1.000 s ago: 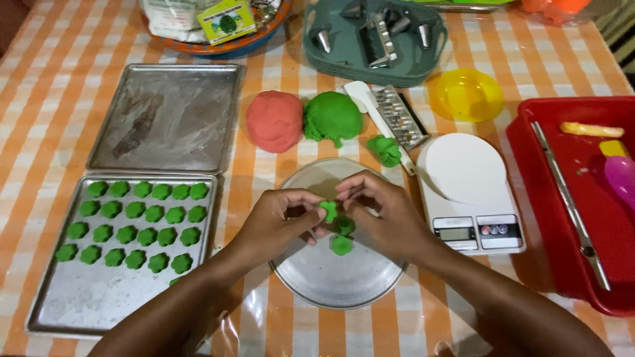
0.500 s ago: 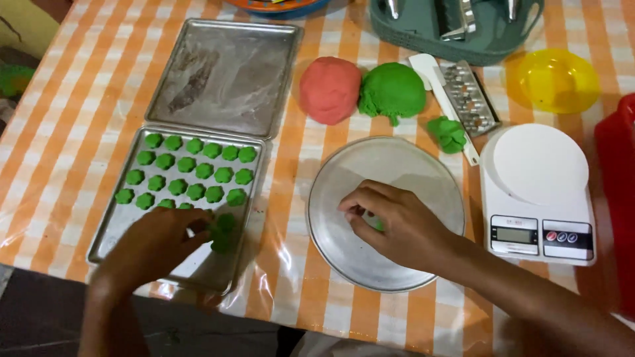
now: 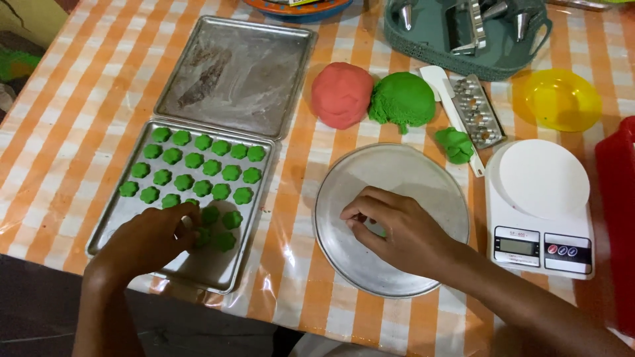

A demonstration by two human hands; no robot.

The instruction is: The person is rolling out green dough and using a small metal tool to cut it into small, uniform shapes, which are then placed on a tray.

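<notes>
Head view, only one. Two rectangular metal baking trays sit on the orange-and-white checked desk (image 3: 59, 99): the far tray (image 3: 241, 76) holds only smears, the near tray (image 3: 218, 268) holds small green flower-shaped dough pieces (image 3: 193, 160). Roughly 20 pieces are visible in rows; the exact count is unclear because the left hand (image 3: 149, 238) covers the front row.

One round metal plate (image 3: 397, 175), one red dough ball (image 3: 342, 94), one large green dough ball (image 3: 401, 99), one small green dough lump (image 3: 455, 144), one white kitchen scale (image 3: 542, 205), one yellow plastic bowl (image 3: 562, 99), one metal grater with white handle (image 3: 477, 109), one grey-green plastic basket of metal cutters (image 3: 463, 46).

Cut off: the basket top, a blue-rimmed dish at the top edge, and a red bin (image 3: 618, 218) at the right edge. The left forearm runs out of the bottom of the frame.

Left hand: lies palm down on the near tray, fingertips (image 3: 188, 221) touching the front-row pieces. Grip is loosely closed over them; cannot tell if one is pinched.

Right hand (image 3: 397, 231): rests on the round plate, fingers curled together. A bit of green dough (image 3: 378, 230) shows under the fingers, mostly hidden. Grip looks pinched on it, thumb side not visible.

The large green ball is well apart from both hands, beyond the plate.
</notes>
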